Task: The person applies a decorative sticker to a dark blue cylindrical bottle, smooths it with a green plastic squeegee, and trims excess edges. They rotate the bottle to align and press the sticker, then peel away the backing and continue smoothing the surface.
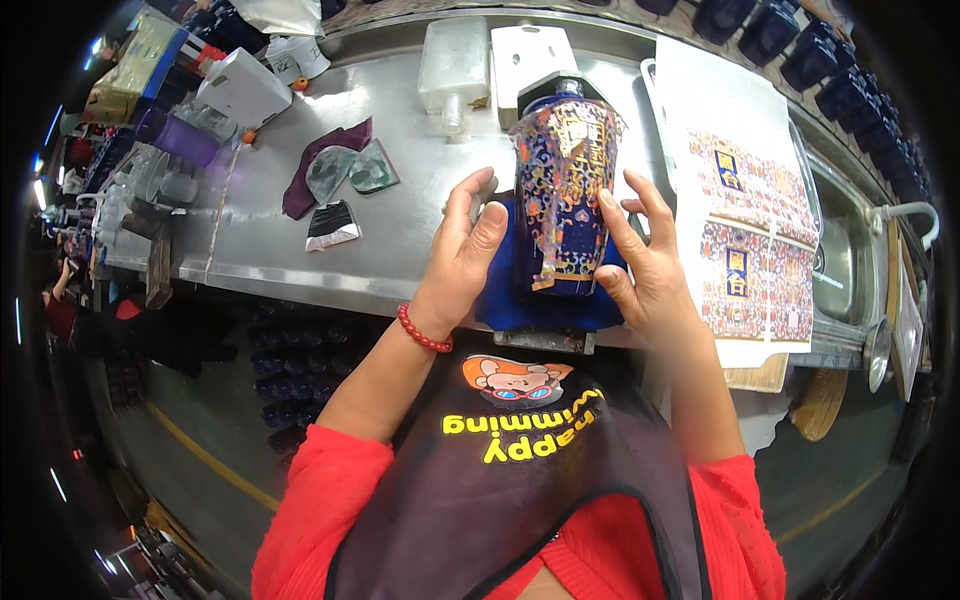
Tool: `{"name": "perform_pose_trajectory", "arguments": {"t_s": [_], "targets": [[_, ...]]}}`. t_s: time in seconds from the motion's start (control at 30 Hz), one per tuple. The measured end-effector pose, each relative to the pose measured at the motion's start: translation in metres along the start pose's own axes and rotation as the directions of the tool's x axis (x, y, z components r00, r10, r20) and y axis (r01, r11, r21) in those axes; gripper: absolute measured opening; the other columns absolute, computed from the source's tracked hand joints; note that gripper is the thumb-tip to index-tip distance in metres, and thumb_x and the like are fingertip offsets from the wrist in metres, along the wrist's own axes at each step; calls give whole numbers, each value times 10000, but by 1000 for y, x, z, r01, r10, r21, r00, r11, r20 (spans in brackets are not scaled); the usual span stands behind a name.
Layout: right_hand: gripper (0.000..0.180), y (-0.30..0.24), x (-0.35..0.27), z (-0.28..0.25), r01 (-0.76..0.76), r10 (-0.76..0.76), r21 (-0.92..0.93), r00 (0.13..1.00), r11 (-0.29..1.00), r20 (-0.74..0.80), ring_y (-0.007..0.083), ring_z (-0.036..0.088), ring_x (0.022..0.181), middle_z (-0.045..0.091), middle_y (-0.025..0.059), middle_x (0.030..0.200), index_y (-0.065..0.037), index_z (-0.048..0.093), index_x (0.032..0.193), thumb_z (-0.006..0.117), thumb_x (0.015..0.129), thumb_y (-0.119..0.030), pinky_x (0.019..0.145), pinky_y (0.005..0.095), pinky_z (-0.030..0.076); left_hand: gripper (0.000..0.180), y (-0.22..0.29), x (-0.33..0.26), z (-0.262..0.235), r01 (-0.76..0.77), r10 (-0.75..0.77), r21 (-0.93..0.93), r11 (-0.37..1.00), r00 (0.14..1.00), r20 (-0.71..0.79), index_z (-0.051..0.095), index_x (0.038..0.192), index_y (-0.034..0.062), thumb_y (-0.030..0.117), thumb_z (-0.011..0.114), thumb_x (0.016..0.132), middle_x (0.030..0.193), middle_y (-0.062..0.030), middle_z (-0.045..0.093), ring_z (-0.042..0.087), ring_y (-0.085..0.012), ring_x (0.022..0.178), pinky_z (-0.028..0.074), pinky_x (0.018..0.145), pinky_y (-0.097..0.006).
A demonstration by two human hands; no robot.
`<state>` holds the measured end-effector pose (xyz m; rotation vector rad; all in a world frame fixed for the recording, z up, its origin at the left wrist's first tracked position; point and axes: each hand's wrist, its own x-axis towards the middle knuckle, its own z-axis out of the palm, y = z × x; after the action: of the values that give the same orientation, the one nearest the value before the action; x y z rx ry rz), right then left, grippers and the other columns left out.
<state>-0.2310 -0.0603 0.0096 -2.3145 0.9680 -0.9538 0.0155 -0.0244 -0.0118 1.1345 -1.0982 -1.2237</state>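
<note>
Clear tubs [160, 175]: grouped at the far left of the steel worktop [400, 225], contents too blurred to tell.
Dark cloth [325, 160]: lying beside two curled film scraps [350, 170], left of centre.
Left hand [465, 250]: fingers bent around a small grey tool [487, 192], just left of the bottle.
Blue bottle [565, 195]: centre of worktop, lying on a blue cloth pad [500, 290], neck pointing away; glossy dark blue, wrapped in a gold and red patterned decal, lower edge loose.
Right hand [645, 260]: spread open, fingertips pressing the bottle's right side.
Decal sheet [745, 215]: white, printed panels, draped over a tray to the right.
Sink [845, 260]: far right, contents not discernible.
</note>
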Motion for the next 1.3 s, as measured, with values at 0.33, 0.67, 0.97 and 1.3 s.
{"name": "perform_pose_trajectory", "arguments": {"t_s": [0.33, 0.67, 0.97, 1.3], "targets": [[582, -2, -1, 2, 11, -11, -32, 1000, 999, -1, 369, 520, 1221, 379, 214, 1566, -149, 573, 1484, 702, 957, -361, 1050, 467, 467, 875, -11, 20, -12, -64, 57, 305, 950, 998, 34, 414, 1489, -53, 610, 631, 961, 1456, -306, 505, 460, -413, 1381, 351, 1166, -467], [625, -10, -3, 2, -6, 6, -18, 1000, 1000, 17, 377, 508, 1242, 375, 224, 1565, -157, 547, 1506, 724, 938, -346, 1067, 458, 458, 884, 6, -1, 1, -498, 427, 627, 599, 861, 275, 344, 1581, 14, 617, 575, 977, 1580, -274, 350, 262, -470, 1465, 136, 1222, -546], [638, -7, 22, -14, -50, 49, -14, 998, 999, -33, 363, 534, 1199, 374, 253, 1544, -106, 495, 1528, 678, 980, -377, 1057, 466, 456, 843, 23, 20, -4, -501, 469, 694, 517, 844, 260, 432, 1554, 42, 656, 522, 983, 1546, -268, 410, 287, -473, 1452, 145, 1214, -555], [645, 1, 45, -10, -88, 88, -8, 996, 996, -32, 388, 511, 1246, 365, 244, 1556, -131, 500, 1528, 717, 952, -324, 1069, 455, 453, 745, 40, 36, -5, -509, 457, 788, 346, 825, 333, 520, 1528, 165, 642, 572, 959, 1539, -202, 476, 265, -457, 1464, 92, 1202, -611]]}}
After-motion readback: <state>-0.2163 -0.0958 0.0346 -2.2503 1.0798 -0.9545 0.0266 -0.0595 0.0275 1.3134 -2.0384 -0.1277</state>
